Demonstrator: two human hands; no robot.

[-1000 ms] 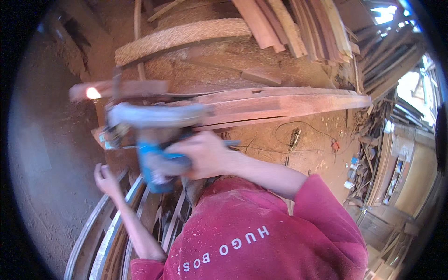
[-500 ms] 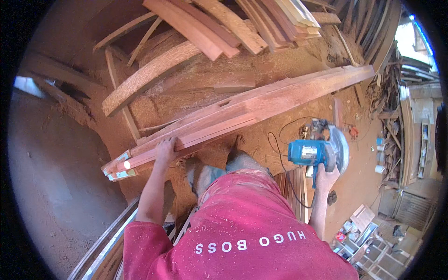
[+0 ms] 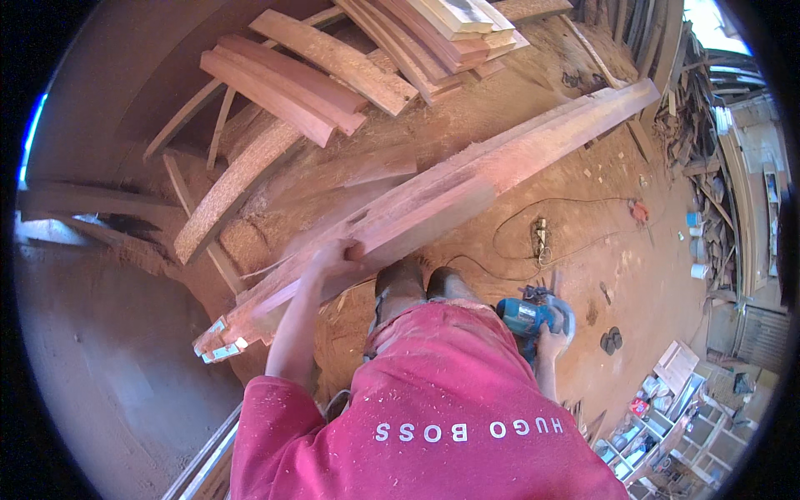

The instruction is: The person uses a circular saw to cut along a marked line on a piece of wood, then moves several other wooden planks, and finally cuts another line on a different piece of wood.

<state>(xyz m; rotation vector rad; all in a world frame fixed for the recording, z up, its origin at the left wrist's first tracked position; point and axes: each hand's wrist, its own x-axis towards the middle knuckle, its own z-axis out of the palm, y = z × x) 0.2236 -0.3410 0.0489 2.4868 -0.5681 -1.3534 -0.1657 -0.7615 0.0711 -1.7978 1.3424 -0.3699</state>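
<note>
R grip wrapped round blue circ. saw, held low just R of legs, apart from timber; motor end points L, guard R. L grip touches timber's near side; fingers partly hidden, can't tell if clenched. Step in hand prob. handling timber w/ saw held aside; next move likely calls for firm L hold & blade clear of legs. Timber's in front, long axis diag., lower L to upper R. Beyond: boards.
</note>
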